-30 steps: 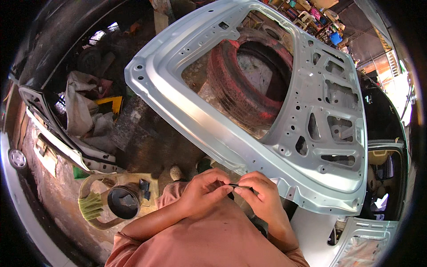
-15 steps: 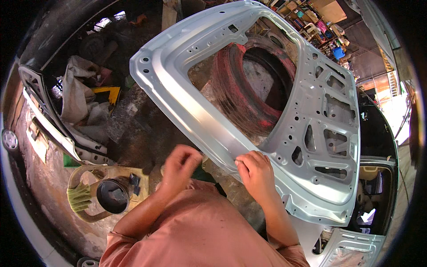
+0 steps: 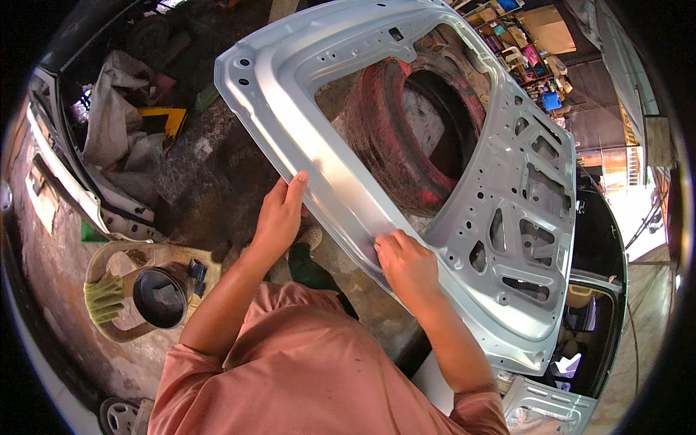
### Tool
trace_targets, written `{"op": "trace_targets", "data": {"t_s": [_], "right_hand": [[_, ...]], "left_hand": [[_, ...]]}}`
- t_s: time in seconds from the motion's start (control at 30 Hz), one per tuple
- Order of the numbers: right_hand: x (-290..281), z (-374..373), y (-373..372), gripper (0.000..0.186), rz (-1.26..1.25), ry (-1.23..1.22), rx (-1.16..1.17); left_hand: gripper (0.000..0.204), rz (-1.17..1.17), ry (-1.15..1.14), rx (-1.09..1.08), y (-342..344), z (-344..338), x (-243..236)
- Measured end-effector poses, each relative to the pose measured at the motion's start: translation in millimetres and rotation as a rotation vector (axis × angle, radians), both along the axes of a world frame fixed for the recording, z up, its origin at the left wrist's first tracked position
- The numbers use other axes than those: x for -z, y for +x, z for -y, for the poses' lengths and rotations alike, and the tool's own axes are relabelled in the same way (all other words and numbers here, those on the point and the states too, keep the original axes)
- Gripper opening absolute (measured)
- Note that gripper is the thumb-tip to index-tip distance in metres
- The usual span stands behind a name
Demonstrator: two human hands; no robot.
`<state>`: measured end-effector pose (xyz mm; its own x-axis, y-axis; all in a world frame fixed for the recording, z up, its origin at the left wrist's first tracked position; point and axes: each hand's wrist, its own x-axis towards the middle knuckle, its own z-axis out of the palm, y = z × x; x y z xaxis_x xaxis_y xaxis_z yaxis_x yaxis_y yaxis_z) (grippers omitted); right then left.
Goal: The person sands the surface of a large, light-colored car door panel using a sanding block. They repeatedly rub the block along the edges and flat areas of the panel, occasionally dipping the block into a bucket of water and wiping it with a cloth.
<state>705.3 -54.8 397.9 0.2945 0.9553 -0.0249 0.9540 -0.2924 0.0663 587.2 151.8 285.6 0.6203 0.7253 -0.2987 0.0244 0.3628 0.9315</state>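
Observation:
A silver-grey car tailgate panel (image 3: 328, 168) with a large window opening and several cut-outs lies tilted in front of me. My left hand (image 3: 283, 216) grips its near edge, thumb on the upper face and fingers curled beneath, partly hidden. Farther right along the same frame, my right hand (image 3: 407, 267) rests on the metal with its fingers bent and pressed together. Whatever may be under those fingertips is hidden.
Through the opening shows a worn tyre (image 3: 384, 138) with red marks. At left stand a plastic chair (image 3: 119, 254), a dark bucket (image 3: 161, 297) on it and a green-yellow cloth (image 3: 105, 296). Cluttered shelves (image 3: 518, 58) stand far right; car body parts (image 3: 551, 406) lie lower right.
My left hand has moved forward from above my lap onto the tailgate's near edge and closed on it. My right hand has shifted slightly left along the frame.

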Motion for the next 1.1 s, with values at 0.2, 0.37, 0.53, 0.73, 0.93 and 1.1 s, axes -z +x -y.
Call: {"op": "trace_targets", "data": {"t_s": [0.2, 0.37, 0.53, 0.73, 0.93, 1.1], "right_hand": [[-5.2, 36.7, 3.2, 0.014, -0.058, -0.037, -0.002], [16.6, -52.0, 7.6, 0.013, 0.0, 0.07, -0.105], [10.3, -19.0, 6.1, 0.011, 0.006, 0.039, -0.102], [-6.6, 41.8, 0.6, 0.01, -0.018, -0.073, -0.049], [6.8, -32.2, 10.2, 0.01, -0.008, -0.019, -0.143], [-8.2, 45.5, 4.6, 0.009, -0.027, -0.112, -0.103]], "left_hand": [[0.053, -0.074, 0.096, -0.022, 3.6, 5.2, -8.1], [0.055, -0.148, 0.228, -0.033, 2.8, 3.6, 4.4], [0.057, -0.21, 0.171, 0.014, -2.4, -1.6, -10.8], [0.056, -0.167, 0.191, 0.003, 1.2, 3.2, -6.0], [0.054, -0.205, 0.148, 0.021, -1.0, 0.4, -12.5], [0.055, -0.188, 0.136, 0.052, -2.1, -1.8, -8.7]]}}
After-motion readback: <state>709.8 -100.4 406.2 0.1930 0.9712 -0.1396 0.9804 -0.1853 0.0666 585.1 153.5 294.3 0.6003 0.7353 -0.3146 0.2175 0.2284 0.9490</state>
